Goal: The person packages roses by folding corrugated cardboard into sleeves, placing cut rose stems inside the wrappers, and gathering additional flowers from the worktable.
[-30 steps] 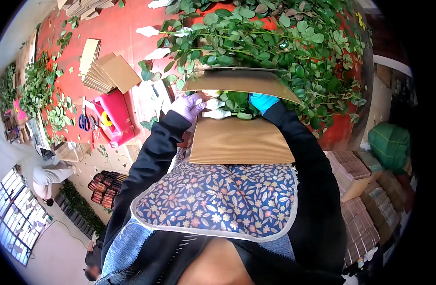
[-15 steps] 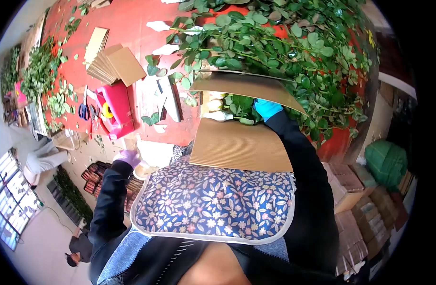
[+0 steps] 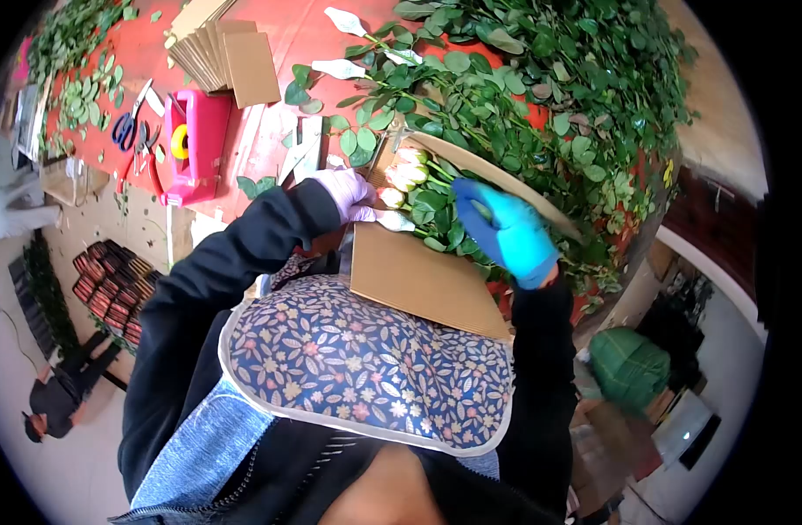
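Observation:
A folded cardboard sheet [image 3: 418, 276] rests against my apron, its back flap raised behind a bunch of roses [image 3: 407, 175]. The pale pink and cream rose heads point left, and one at the front wears a white sleeve [image 3: 394, 220]. My left hand [image 3: 347, 194], in a purple glove, is closed at the left end of the cardboard, right beside the rose heads. Over the stems and leaves is my right hand [image 3: 510, 234] in a blue glove, slightly blurred, its fingers and thumb apart with nothing visible between them.
Leafy rose stems [image 3: 576, 105] are heaped across the red table [image 3: 305, 35]. To the left stand a pink box [image 3: 210, 144] with yellow tape, scissors [image 3: 139, 122], pruners [image 3: 146, 150], cardboard pieces [image 3: 251, 70] and a stapler [image 3: 303, 149]. Another person [image 3: 64, 394] is at lower left.
My left hand has come up and right from beside the table to the cardboard's left end. My right hand has drawn out from between the flaps. The view has shifted.

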Motion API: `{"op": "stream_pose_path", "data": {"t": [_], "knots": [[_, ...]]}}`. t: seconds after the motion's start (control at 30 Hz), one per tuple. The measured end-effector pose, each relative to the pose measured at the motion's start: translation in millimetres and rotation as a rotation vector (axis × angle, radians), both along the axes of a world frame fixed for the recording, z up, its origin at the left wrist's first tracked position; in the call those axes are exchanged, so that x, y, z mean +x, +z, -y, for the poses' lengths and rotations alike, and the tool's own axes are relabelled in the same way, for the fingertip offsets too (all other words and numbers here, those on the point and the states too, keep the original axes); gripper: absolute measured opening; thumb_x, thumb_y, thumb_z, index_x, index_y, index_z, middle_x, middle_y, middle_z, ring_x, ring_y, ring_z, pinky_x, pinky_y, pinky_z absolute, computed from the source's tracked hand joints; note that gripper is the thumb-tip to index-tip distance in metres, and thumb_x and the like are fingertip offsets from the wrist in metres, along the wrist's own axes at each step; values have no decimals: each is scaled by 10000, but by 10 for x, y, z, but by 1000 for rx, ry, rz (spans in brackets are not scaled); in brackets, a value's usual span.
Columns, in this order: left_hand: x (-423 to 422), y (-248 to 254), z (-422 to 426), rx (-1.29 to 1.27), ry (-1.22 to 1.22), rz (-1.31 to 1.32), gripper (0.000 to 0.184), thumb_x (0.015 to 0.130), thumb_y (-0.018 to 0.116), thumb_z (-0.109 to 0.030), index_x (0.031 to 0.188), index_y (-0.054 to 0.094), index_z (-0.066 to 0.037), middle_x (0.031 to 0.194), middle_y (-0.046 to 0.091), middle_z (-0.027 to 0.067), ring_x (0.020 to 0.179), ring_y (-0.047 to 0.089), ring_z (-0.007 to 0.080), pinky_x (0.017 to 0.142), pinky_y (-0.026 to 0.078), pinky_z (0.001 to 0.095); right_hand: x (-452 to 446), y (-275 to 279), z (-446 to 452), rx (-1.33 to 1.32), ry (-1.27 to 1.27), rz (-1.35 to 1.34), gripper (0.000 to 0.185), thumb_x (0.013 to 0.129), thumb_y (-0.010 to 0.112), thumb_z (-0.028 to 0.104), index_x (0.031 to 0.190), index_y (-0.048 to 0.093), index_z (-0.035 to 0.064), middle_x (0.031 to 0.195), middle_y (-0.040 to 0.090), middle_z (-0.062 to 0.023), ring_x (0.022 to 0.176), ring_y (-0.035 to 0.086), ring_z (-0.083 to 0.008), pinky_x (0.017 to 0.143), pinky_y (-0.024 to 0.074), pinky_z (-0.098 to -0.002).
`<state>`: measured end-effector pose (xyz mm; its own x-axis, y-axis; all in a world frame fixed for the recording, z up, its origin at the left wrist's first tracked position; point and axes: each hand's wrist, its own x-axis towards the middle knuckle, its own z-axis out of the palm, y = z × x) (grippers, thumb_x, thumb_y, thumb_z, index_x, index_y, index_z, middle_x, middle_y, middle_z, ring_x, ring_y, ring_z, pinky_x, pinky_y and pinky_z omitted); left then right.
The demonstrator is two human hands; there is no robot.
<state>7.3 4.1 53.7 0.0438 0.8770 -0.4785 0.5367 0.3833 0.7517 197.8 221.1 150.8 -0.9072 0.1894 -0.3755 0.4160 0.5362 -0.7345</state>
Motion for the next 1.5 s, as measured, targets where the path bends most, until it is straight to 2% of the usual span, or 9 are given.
{"op": "stream_pose_path", "data": {"t": [0.1,0.23,0.37,0.57,0.73,0.87,1.23,1.4,1.5], "knots": [[71,-90,-20,5,-58,-51,247,879,658,-317,951,673,-81,860,661,148,831,644,350,749,502,444,-117,-52,200,118,269,27,297,935,571,323,1122,645,105,901,695,-184,812,674,-360,718,528,-472],[114,-170,9,119,-123,-159,235,882,636,-312,924,653,-81,858,637,134,809,637,347,689,498,461,-161,-458,380,215,496,121,238,924,537,300,1039,616,107,793,673,-168,719,652,-380,656,497,-512],[149,-98,0,127,-92,-214,209,891,614,-285,947,653,-87,823,643,137,789,642,347,665,503,466,-289,-153,175,420,325,72,299,923,555,281,1152,597,94,783,665,-163,692,649,-363,622,492,-504],[172,-90,-53,0,-111,-221,205,892,594,-273,961,647,-88,777,642,144,756,645,351,647,509,467,-172,826,130,463,283,122,532,863,684,382,1322,570,138,1395,543,-113,836,687,-326,716,550,-411],[158,-257,21,198,-93,-147,184,878,591,-265,945,638,-101,749,642,132,737,649,345,618,513,465,-208,492,235,112,329,-84,310,903,625,262,1178,649,120,813,673,-114,723,661,-321,630,515,-434],[165,-54,-1,147,-86,-252,123,853,613,-222,909,622,-113,780,631,98,751,648,316,613,514,435,-41,-632,367,244,512,174,293,948,525,301,1101,625,73,851,681,-171,762,655,-380,678,512,-490],[-311,130,690,458,203,-585,111,823,608,-207,888,614,-117,811,615,72,728,630,276,611,524,398,-43,-839,416,280,594,194,209,903,547,273,830,657,111,753,665,-138,651,639,-354,580,490,-494],[-288,635,1783,-325,277,-456,187,837,656,-235,767,629,-63,765,627,150,761,627,354,686,497,479,-127,-810,452,318,607,162,185,866,543,219,805,687,121,743,682,-131,671,671,-335,598,514,-496],[-9,226,2742,-668,275,-536,167,795,661,-246,833,678,-84,818,677,165,810,659,374,767,525,476,-139,-860,435,379,701,176,191,854,530,187,807,700,112,757,693,-142,692,682,-338,618,526,-492]]}}
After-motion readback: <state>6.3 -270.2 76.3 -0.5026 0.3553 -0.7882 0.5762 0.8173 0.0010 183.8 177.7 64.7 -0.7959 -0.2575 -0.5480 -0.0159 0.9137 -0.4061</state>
